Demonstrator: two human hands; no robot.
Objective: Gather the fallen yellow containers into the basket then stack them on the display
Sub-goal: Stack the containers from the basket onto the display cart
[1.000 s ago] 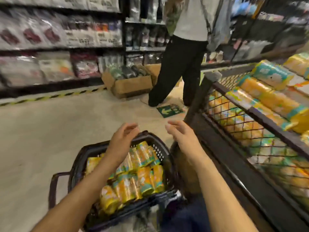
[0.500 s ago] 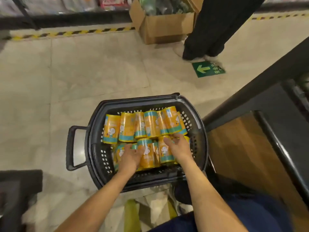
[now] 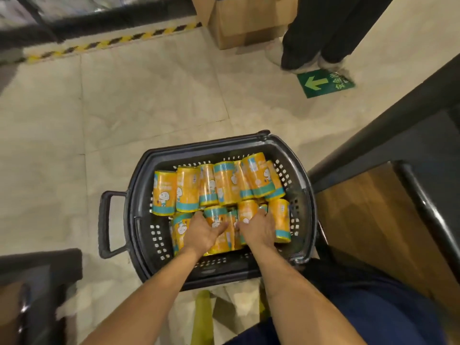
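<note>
Black plastic basket (image 3: 139,195) on the floor (image 3: 124,108), a rounded oblong. Rim smooth, walls pierced with small square holes, loop handle (image 3: 105,222) sticking out to the left.

Inside, yellow containers (image 3: 188,192): glossy cylinders with teal bands at the ends and a white cartoon figure on the side. All lying down, packed in two rough rows, the far row leaning one on another toward the right. Near row half hidden under both hands.

Left hand (image 3: 201,232) down on that row, fingers curled over the far end of one container and gripping it, thumb spread across its neighbour. Right hand (image 3: 258,230) just beside it, fingers hooked over the end of another container, grasping it. Both reaching in from the near side.

Floor of pale, polished, marbled tile. Green arrow sticker (image 3: 323,83) flat on it at far right, black-and-yellow striped tape (image 3: 112,43) along the far edge. Brown cardboard box (image 3: 244,23) beyond, beside a second person's legs (image 3: 323,33) in black trousers and pale shoes.

Right of the basket, a dark slanting rail (image 3: 398,100) and a wood-grain panel (image 3: 368,220).
</note>
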